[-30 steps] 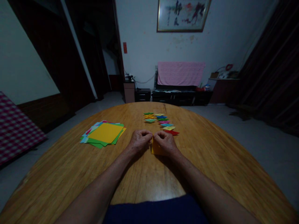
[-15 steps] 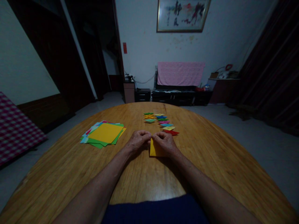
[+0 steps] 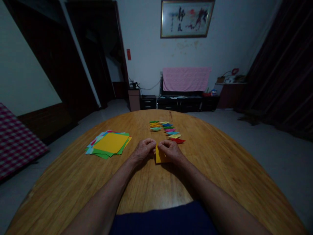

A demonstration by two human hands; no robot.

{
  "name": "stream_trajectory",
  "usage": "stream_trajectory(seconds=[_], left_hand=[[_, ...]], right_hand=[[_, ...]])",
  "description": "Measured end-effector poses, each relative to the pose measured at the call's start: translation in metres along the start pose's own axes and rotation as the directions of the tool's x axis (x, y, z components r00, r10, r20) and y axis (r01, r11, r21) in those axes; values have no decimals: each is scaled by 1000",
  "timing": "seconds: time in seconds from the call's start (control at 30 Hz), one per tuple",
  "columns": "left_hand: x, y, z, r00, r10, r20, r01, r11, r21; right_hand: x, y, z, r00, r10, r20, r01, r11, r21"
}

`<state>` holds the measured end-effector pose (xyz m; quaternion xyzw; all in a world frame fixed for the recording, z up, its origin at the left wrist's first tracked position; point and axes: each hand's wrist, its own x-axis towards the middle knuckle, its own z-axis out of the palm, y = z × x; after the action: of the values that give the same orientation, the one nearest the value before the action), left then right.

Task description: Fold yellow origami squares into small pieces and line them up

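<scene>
We call the folded paper boats (image 3: 172, 133) toward the tabletop's (image 3: 207, 147) far edge done, the flat sheets (image 3: 112, 142) toward its left edge left, yellow paper (image 3: 160, 157) nearer the near edge apparently part-folded, right hand (image 3: 171, 150) pinching it, left hand (image 3: 144, 150) narrow alongside, grip unclear.

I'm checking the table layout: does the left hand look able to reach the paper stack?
Probably yes: the paper stack lies to the left of the left hand, with only tabletop showing between them.
</scene>
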<state>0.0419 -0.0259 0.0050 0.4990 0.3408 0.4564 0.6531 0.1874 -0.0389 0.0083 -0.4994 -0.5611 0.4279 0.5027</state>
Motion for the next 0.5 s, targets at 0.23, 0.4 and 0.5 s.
stream_trajectory(seconds=[0.23,0.4,0.5], left_hand=[[-4,6,4,998,12,-58,-10,999,30],[-8,11,6,995,10,-101,2,993,121],[-10,12,7,995,-9,-102,25,988,149]], right_hand=[[2,6,0,1000,-25,0,25,1000,-13],[-2,2,-1,1000,0,7,0,999,-34],[-4,3,-1,1000,11,26,-10,1000,-19]])
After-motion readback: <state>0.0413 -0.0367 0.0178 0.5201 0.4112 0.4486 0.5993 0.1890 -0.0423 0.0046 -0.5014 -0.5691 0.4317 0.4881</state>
